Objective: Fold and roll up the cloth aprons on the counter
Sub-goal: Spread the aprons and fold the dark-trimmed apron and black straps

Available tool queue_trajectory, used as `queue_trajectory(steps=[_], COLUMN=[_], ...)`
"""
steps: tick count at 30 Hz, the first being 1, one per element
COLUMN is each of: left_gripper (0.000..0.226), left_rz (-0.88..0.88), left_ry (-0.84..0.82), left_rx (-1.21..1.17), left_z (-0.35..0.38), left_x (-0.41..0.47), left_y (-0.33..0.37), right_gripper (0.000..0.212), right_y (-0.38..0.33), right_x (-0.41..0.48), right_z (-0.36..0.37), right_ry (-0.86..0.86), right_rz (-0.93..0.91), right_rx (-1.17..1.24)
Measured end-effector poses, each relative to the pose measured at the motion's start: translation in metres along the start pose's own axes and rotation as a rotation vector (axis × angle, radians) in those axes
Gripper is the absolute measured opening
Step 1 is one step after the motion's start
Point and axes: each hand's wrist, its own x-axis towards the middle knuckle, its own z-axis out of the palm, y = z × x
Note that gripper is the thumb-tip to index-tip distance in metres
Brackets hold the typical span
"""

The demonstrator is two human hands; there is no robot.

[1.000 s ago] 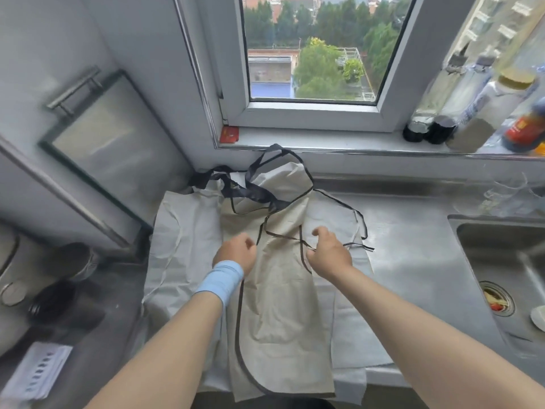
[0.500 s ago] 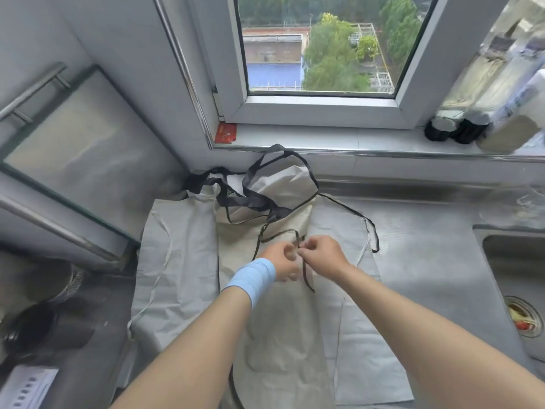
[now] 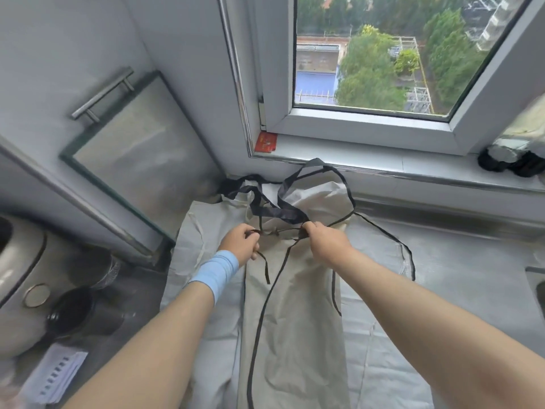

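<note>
The left hand [image 3: 240,245] and right hand [image 3: 326,240] have parted (touching before). Each pinches the tie [image 3: 283,230] of the apron [image 3: 295,335]; folding looks unfinished

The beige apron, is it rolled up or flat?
Flat, not rolled: the beige apron lies stretched out long over a grey apron, with no roll.

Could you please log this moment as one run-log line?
left hand: pinches dark tie | right hand: pinches dark tie | beige apron: folded lengthwise atop grey apron

Matt beige cloth aprons [image 3: 295,335] with glossy dark ribbon ties [image 3: 277,212] on a brushed-metal counter [image 3: 460,255]
</note>
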Motion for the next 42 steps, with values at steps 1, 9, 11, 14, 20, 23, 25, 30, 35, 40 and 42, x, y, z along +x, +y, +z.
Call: queue_trajectory(steps=[1, 9, 11, 14, 20, 23, 25, 30, 35, 40, 42], left_gripper=[0.011, 0.018, 0.018, 0.017, 0.042, 0.041, 0.038, 0.039, 0.039, 0.044, 0.035], left_rz=[-0.01, -0.065, -0.043, -0.009, -0.139, 0.039, 0.136, 0.259, 0.416, 0.305, 0.253], left_ry=[-0.021, -0.076, -0.068, -0.36, -0.473, 0.041, 0.122, 0.017, -0.135, -0.181, -0.191], left_rx=[-0.027, -0.196, -0.145, 0.179, 0.228, 0.089, 0.143, 0.319, 0.543, 0.695, 0.679], left_z=[-0.002, 0.026, 0.045, 0.062, 0.032, 0.01, 0.006, 0.038, 0.094, 0.125, 0.128], left_x=[0.002, 0.009, 0.006, -0.006, 0.0, 0.012, 0.019, 0.019, 0.03, 0.054, 0.058], left_y=[-0.002, 0.013, 0.021, 0.03, 0.039, 0.045, 0.062, 0.075, 0.095, 0.116, 0.122], right_gripper=[0.048, 0.018, 0.013, 0.012, 0.026, 0.058, 0.06, 0.042, 0.066, 0.077, 0.08], right_y=[0.001, 0.026, 0.033, 0.035, 0.012, -0.006, -0.003, 0.036, 0.06, 0.06, 0.064], right_x=[0.001, -0.019, -0.03, -0.036, -0.024, -0.019, -0.015, -0.027, -0.009, 0.011, 0.011], right_z=[0.002, -0.006, -0.014, -0.028, -0.036, -0.029, -0.025, -0.005, -0.006, -0.02, -0.019], right_ry=[0.013, 0.385, 0.46, 0.512, 0.399, 0.176, 0.301, 0.343, 0.178, 0.118, 0.12], right_rz=[-0.002, -0.088, -0.125, -0.132, -0.158, -0.192, -0.061, 0.467, 0.605, 0.313, 0.291], right_rx=[-0.031, 0.339, 0.39, 0.454, 0.489, 0.549, 0.711, 0.739, 1.091, 1.276, 1.336])
